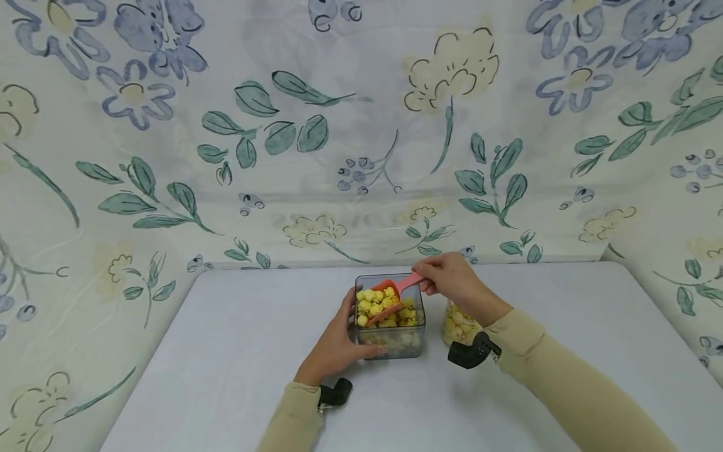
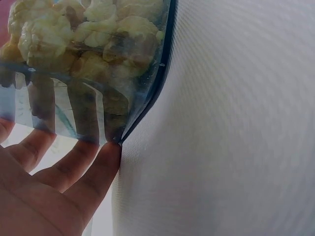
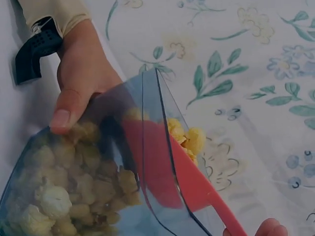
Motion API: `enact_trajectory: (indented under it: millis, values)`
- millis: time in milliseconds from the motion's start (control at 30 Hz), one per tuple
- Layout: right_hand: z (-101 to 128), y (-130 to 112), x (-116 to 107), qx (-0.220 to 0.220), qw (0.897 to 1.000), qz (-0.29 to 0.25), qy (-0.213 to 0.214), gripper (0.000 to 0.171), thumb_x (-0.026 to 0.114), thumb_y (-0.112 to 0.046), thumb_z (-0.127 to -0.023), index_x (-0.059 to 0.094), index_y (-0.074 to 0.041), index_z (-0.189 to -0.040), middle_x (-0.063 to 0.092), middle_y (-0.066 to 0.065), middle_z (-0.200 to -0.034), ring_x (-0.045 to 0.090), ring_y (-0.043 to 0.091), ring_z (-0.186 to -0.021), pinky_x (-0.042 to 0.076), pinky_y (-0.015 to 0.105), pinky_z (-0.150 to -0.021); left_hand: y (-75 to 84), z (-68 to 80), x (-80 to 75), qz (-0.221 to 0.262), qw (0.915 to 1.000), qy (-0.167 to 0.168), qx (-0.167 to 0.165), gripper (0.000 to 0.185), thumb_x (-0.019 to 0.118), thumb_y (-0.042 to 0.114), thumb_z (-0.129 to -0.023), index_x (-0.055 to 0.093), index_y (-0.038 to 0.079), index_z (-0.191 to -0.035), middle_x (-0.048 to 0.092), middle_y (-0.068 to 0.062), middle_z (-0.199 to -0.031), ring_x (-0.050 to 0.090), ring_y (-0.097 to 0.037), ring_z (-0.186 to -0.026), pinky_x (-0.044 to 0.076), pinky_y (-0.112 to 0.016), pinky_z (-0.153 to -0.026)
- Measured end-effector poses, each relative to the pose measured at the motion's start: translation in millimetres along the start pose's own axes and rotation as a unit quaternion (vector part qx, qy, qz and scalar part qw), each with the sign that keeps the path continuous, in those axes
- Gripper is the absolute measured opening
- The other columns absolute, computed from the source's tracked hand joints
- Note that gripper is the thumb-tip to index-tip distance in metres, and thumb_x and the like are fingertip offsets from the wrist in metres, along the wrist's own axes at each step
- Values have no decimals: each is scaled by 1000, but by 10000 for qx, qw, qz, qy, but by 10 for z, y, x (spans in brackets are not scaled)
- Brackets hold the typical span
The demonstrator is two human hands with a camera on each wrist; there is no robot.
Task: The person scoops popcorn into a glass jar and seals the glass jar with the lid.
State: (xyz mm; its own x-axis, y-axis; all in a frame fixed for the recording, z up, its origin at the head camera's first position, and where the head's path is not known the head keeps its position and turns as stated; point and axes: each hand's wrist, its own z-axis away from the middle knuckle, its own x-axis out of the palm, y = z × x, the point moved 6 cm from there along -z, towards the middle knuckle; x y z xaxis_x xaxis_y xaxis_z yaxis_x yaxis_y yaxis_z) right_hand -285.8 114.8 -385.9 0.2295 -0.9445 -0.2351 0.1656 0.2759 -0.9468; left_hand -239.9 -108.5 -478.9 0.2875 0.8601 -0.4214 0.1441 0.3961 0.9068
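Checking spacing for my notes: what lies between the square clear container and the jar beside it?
In the head view, only a narrow strip of bare white table separates the square container from the jar.

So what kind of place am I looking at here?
Probably a staged tabletop recording corner, not a real kitchen. A plain white table is closed in by flowered cloth hung behind and at both sides. Only a clear tub of popcorn, a red scoop and a jar are on it.
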Motion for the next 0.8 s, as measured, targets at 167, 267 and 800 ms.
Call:
enact_trajectory:
  millis: [167,267,800]
  values:
    - [-58,17,-52,164,9997,-113,-150,35,53,-13,-106,60,12,-130,62,6,-82,57,9,-68,53,16,-63,-3,3,2,46,10000,-25,25,127,92,36,-72,6,18,-164,29,-9,-161,33,-29,-145,31,-50,-118]
    - [-84,21,-70,184,9994,-186,-232,34,51,-12,-106,59,12,-129,63,6,-82,57,9,-67,53,16,-62,-6,3,-2,49,10000,-23,42,127,92,36,-72,5,17,-163,28,-9,-162,32,-28,-146,31,-49,-119]
    - [-63,74,-128,286,9976,-535,-324,36,51,-12,-106,56,14,-131,65,7,-83,59,6,-65,55,15,-63,-30,5,3,-2,10000,-50,42,123,91,32,-75,7,14,-163,29,-12,-161,30,-32,-147,30,-53,-118]
